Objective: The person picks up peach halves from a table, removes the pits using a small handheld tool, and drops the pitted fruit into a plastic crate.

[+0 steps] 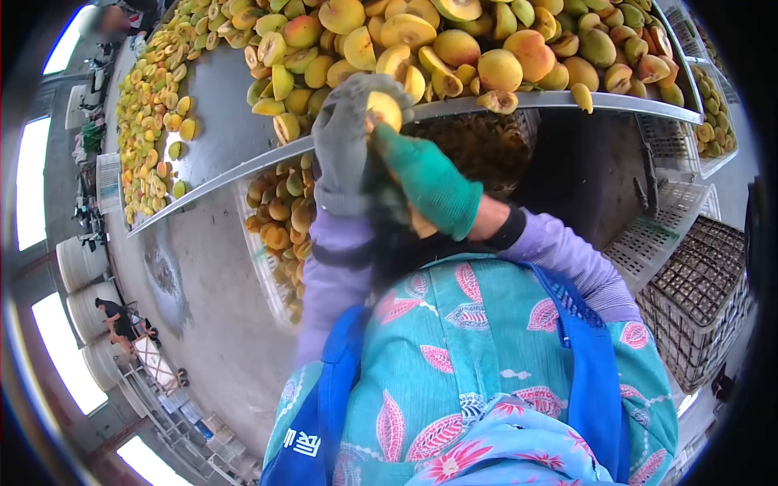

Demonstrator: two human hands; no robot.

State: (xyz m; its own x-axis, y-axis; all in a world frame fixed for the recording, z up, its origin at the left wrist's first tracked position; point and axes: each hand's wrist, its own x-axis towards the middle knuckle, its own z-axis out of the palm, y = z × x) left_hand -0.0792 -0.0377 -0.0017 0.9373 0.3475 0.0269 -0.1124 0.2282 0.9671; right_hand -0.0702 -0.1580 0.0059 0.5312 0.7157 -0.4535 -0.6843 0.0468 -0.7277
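My left hand [348, 138], in a grey glove, is closed around a yellow fruit [384, 110] at the near edge of the metal table. My right hand [432, 180], in a green glove, has its fingers closed and its tip against the same fruit; whether a small tool is in it is hidden. Whole and halved yellow-red fruits [405, 34] are heaped on the table just beyond both hands. Cut halves [154, 150] lie spread on the metal surface at the left.
The metal table's rim [559, 99] crosses in front of me. Below it are a crate of fruit [279, 215] and a dark heap of scraps [478, 150]. Stacked crates [697, 275] stand at the right, with another fruit crate [713, 121] beyond. A person [117, 317] is far off at left.
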